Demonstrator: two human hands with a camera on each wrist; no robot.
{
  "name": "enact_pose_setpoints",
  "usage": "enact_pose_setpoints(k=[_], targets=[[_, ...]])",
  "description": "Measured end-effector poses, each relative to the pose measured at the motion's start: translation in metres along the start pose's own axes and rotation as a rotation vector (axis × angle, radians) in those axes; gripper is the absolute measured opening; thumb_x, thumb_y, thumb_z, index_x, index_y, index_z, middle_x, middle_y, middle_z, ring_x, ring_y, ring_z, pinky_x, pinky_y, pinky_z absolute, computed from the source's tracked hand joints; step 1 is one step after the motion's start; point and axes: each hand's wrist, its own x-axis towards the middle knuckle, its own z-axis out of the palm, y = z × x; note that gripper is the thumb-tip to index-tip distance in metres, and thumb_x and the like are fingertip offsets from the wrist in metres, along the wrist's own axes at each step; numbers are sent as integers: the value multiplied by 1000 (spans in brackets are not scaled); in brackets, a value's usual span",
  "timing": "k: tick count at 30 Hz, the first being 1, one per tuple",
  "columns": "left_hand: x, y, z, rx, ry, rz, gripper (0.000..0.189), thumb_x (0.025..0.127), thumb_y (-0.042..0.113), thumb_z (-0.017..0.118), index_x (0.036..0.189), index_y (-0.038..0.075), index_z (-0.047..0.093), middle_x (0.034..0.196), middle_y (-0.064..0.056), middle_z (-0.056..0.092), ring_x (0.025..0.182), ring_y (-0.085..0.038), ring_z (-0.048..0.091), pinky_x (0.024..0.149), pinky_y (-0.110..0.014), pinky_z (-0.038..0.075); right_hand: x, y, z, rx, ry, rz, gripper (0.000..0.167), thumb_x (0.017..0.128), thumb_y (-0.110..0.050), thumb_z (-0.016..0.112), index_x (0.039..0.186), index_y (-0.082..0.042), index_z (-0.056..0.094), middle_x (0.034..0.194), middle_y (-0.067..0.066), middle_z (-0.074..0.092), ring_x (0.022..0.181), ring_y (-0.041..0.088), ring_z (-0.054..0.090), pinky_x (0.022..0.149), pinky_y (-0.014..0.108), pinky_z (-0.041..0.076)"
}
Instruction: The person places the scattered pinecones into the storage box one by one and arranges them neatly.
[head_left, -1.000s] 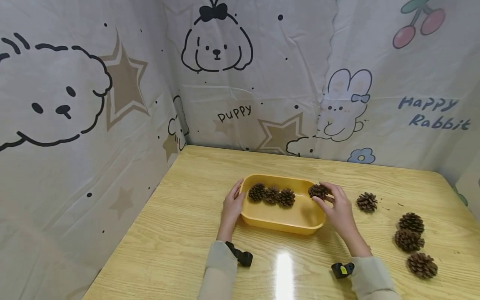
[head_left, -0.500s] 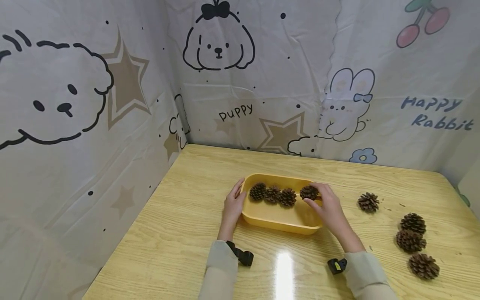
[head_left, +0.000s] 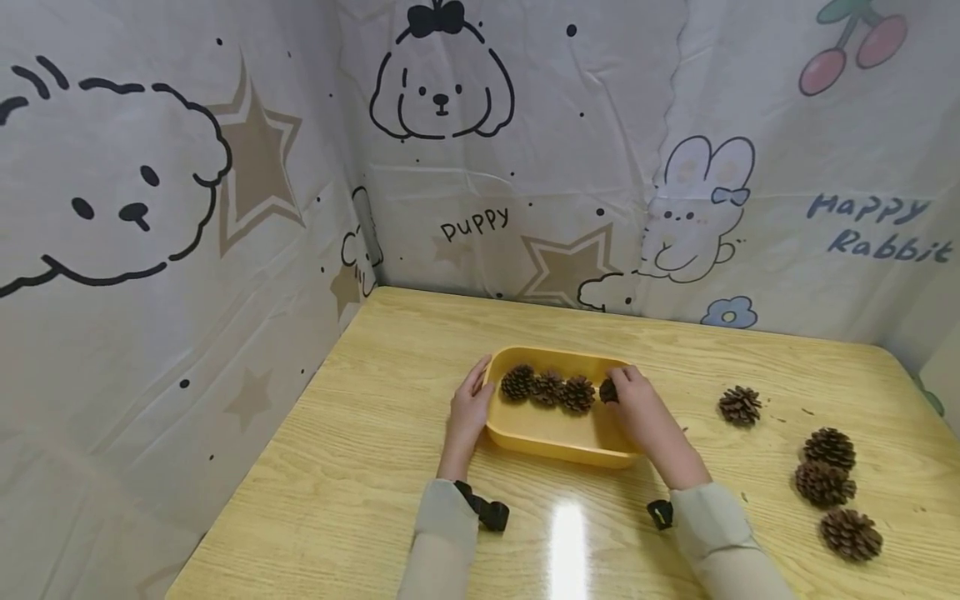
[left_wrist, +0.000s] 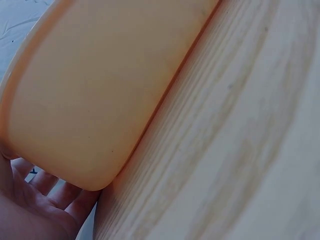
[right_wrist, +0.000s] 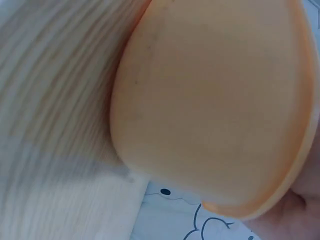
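Observation:
In the head view a yellow plastic basin (head_left: pixel 558 443) stands on the table, with a row of brown pine cones (head_left: pixel 548 388) inside along its left and middle. My left hand (head_left: pixel 469 410) grips the basin's left end; in the left wrist view its fingers lie against the outer end wall. Over the basin's right end reaches my right hand (head_left: pixel 637 408), holding another pine cone (head_left: pixel 608 390) low inside, right of the row. The hand covers most of that cone. In the right wrist view the basin's wall hides the fingertips and the cone.
Right of the basin lies a single pine cone (head_left: pixel 740 406). Farther right are two touching cones (head_left: pixel 826 483) and one nearer cone (head_left: pixel 851 534). Small brown crumbs dot the wooden table (head_left: pixel 337 500). A printed cloth (head_left: pixel 480 192) hangs behind the table and at its left.
My right hand has moved left and down into the basin with its pine cone, from the right rim toward the row. The left hand keeps its grip on the left end.

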Motion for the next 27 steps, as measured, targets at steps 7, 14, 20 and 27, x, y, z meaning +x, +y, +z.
enact_pose_setpoints(k=[7, 14, 20, 27], targets=[[0, 1, 2, -8, -19, -13, 48, 99, 16, 48, 147, 25, 47, 150, -11, 49, 138, -27, 48, 111, -44, 44, 1, -3, 1, -6, -76, 54, 44, 83, 6, 70, 121, 17, 52, 113, 38, 55, 100, 49, 62, 79, 49, 58], [1, 5, 1, 19, -2, -3, 48, 99, 18, 48, 146, 28, 48, 148, -9, 51, 137, -27, 50, 110, -45, 45, 6, -1, 2, 13, -112, 64, 44, 83, 4, 70, 121, 17, 51, 111, 37, 55, 100, 49, 61, 81, 50, 58], [-1, 6, 0, 15, -9, -2, 48, 99, 17, 48, 146, 27, 48, 149, -10, 50, 137, -27, 49, 109, -45, 46, 9, 1, 4, 7, -141, 60, 44, 83, 2, 71, 119, 16, 51, 108, 36, 56, 97, 48, 62, 81, 50, 58], [-1, 4, 0, 9, 4, -4, 47, 99, 16, 48, 146, 24, 48, 148, -12, 50, 137, -29, 49, 110, -45, 45, 9, 0, 5, 41, -187, 67, 43, 84, 2, 71, 119, 15, 51, 111, 35, 56, 100, 47, 61, 84, 50, 57]])
